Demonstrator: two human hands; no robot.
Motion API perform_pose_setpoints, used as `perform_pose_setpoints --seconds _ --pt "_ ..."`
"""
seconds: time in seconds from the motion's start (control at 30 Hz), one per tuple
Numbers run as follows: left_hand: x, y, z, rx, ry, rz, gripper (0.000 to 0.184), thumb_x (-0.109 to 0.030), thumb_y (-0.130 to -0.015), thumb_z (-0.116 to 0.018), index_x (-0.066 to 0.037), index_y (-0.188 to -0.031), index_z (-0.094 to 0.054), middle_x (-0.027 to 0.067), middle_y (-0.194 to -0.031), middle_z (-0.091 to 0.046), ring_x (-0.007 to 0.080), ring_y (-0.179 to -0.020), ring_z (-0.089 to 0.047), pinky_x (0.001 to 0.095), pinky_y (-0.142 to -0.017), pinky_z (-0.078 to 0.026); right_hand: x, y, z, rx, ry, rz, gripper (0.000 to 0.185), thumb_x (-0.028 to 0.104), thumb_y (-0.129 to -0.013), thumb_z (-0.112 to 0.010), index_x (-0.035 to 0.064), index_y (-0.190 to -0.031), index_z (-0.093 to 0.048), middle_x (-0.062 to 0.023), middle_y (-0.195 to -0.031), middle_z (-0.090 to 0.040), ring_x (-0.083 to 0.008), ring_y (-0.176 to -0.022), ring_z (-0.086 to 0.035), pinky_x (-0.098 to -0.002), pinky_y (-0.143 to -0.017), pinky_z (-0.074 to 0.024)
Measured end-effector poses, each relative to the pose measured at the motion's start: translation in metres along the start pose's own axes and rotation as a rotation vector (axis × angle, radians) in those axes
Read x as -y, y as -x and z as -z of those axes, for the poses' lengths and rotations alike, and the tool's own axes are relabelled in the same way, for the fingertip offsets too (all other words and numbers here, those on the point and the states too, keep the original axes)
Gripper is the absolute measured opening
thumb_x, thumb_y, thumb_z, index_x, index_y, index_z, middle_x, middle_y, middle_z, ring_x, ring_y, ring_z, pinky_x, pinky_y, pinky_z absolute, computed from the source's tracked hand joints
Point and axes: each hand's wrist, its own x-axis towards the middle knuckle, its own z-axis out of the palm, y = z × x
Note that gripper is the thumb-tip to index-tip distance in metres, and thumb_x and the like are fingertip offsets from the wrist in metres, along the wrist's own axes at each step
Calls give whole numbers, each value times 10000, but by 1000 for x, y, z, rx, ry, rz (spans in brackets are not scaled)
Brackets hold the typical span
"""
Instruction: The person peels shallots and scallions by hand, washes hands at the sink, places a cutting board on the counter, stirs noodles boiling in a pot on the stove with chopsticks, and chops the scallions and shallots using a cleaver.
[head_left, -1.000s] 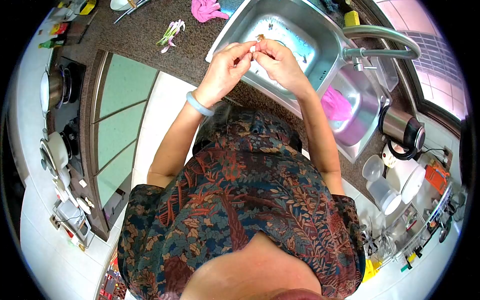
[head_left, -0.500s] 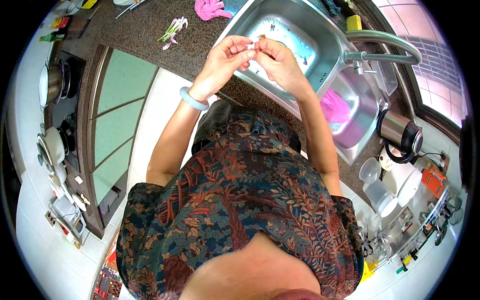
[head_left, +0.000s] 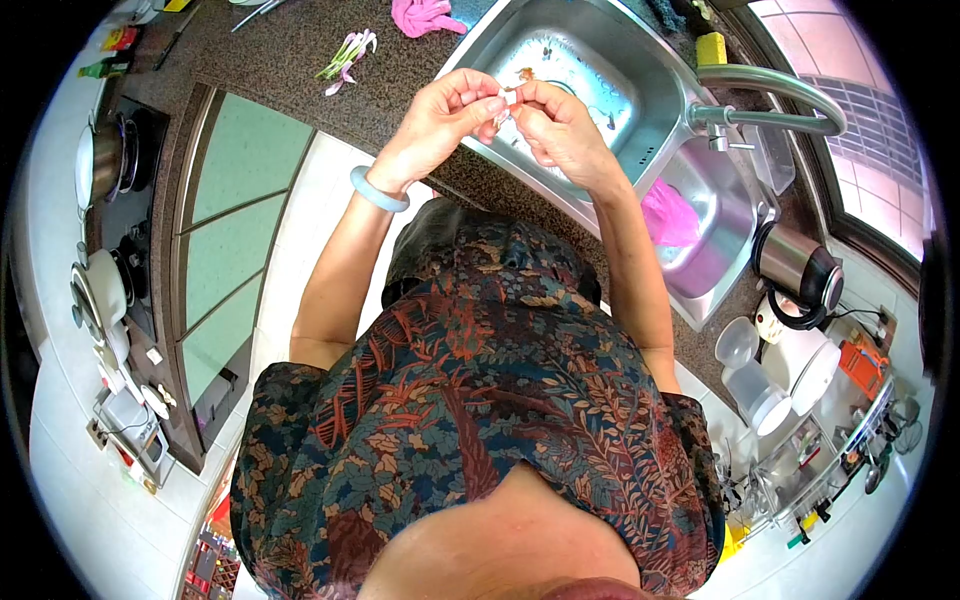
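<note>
My left hand (head_left: 440, 122), with a pale blue bangle at the wrist, pinches a small white piece (head_left: 509, 97) over the near-left edge of the sink. Fingertips of my right hand (head_left: 568, 132) meet it from the other side, so both hands are closed on it. Its kind is too small to make out. Below and beyond the fingers is the steel sink basin (head_left: 640, 110), with brown scraps (head_left: 526, 74) and dark bits on its bottom. Pinkish-white stalks with green ends (head_left: 348, 60) lie on the counter left of my hands.
A pink cloth (head_left: 425, 16) rests on the speckled counter (head_left: 285, 70). Another pink item (head_left: 670, 213) is in the second basin. The faucet (head_left: 770, 100) arches at the right, near a yellow sponge (head_left: 711, 48) and an electric kettle (head_left: 795, 265). Pots stand on the stove at far left.
My fingers have shifted slightly around the white piece, and more of it shows between them. My left wrist has moved a little left. The things around have stayed put.
</note>
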Motion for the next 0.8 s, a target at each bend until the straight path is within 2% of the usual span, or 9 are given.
perform_pose_setpoints --seconds 0.2,0.3,0.37,0.4,0.47,0.6,0.7,0.77,0.8 --pt "-4 -1 -3 -6 65 14 186 -132 -985 -600 -27 -1138 -581 20 -917 -651 76 -776 -613 220 -704 -523 -9 -2 0 17 -174 -28 210 184 -959 -556 12 -1071 -598 66 -667 -496 -6 -475 -373 -185 -414 -288" --pt "-1 -4 -3 -49 -46 -14 191 -120 -990 -589 -9 -1144 -574 41 -949 -662 96 -808 -641 235 -727 -547 -10 -2 -6 -50 -2 -41 241 208 -970 -574 -5 -1081 -591 33 -712 -551 -27 -556 -467 -190 -490 -372" --pt "2 -5 -3 -97 -136 -26 198 -112 -992 -583 7 -1149 -569 57 -966 -669 113 -828 -656 250 -735 -564 -26 -7 -12 -119 114 203 261 219 -972 -590 -22 -1072 -597 -16 -787 -615 -69 -709 -562 -231 -637 -460" --pt "3 -5 -2 -96 -135 -25 198 -112 -992 -583 7 -1149 -569 57 -966 -669 113 -828 -656 250 -735 -564 -27 -9 -9 -121 114 202 261 219 -972 -590 -22 -1072 -597 -16 -787 -615 -69 -709 -562 -231 -637 -460" --pt "5 -5 2 -54 -136 7 208 -107 -991 -580 17 -1157 -567 63 -973 -672 120 -843 -660 258 -741 -572 -28 -9 -2 -117 298 159 252 212 -965 -601 -31 -1029 -600 -46 -861 -657 -103 -844 -593 -282 -762 -480" --pt "9 -5 4 -23 -153 46 205 -107 -1001 -559 22 -1159 -573 64 -965 -670 114 -833 -655 253 -750 -565 -18 -5 -2 -81 387 225 253 222 -951 -625 -27 -987 -602 -62 -861 -662 -117 -829 -599 -301 -743 -484" --pt "4 -4 3 -4 -288 38 204 -109 -1013 -534 15 -1167 -583 37 -921 -650 89 -785 -618 232 -720 -538 -25 -8 -2 -92 450 275 241 218 -946 -622 -17 -979 -580 -115 -832 -666 -176 -783 -635 -330 -709 -493" --pt "3 -5 3 -7 -372 64 203 -110 -1017 -523 -5 -1176 -591 5 -868 -615 70 -727 -559 213 -680 -498 -30 -11 -1 -166 707 357 209 194 -946 -602 -6 -986 -559 -165 -791 -650 -263 -714 -647 -363 -671 -499" --pt "2 -4 4 -7 -371 65 203 -110 -1017 -523 -5 -1176 -591 5 -868 -615 70 -727 -559 213 -680 -498 -32 -11 -1 -166 707 356 209 194 -946 -602 -6 -986 -559 -165 -791 -650 -263 -714 -647 -363 -671 -499"
